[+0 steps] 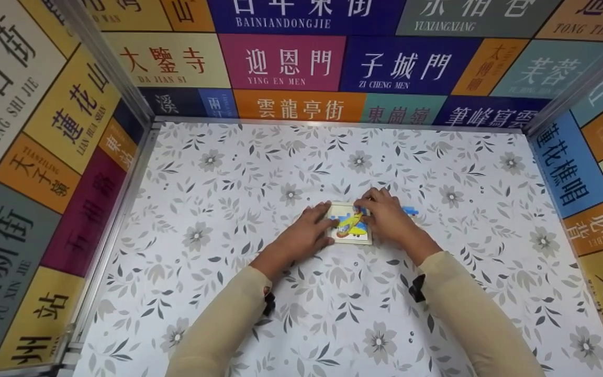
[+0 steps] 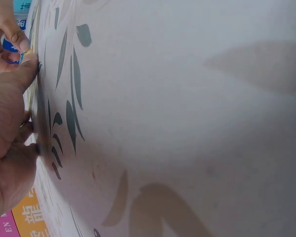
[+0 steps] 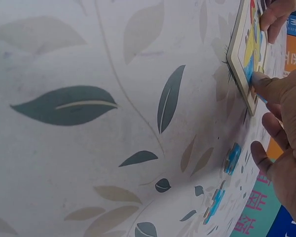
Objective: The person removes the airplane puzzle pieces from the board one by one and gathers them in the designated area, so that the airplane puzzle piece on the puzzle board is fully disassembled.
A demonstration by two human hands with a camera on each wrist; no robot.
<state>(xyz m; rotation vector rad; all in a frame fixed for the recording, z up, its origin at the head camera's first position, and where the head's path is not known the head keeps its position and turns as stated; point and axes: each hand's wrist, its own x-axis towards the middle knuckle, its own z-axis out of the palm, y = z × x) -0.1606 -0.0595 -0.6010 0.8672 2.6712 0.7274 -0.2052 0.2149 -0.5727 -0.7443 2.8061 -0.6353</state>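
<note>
A small wooden jigsaw tray (image 1: 363,242) with a yellow airplane picture (image 1: 351,224) lies flat on the table. Along its left side rests my left hand (image 1: 308,233), fingers spread at the frame and thumb on its near edge. My right hand (image 1: 387,215) is over the upper right part, pinching a small puzzle piece at the picture; the fingers mostly hide that piece. In the right wrist view the thumb (image 3: 266,88) sits against a blue patch of the puzzle. Two loose blue pieces, one nearer (image 3: 232,159) and one farther (image 3: 215,203), lie beside the tray.
A white cloth with grey flowers and leaves covers the table (image 1: 259,173). Colourful panels with printed characters (image 1: 291,63) stand along the back and both sides. Metal rails (image 1: 118,230) run along the table's edges.
</note>
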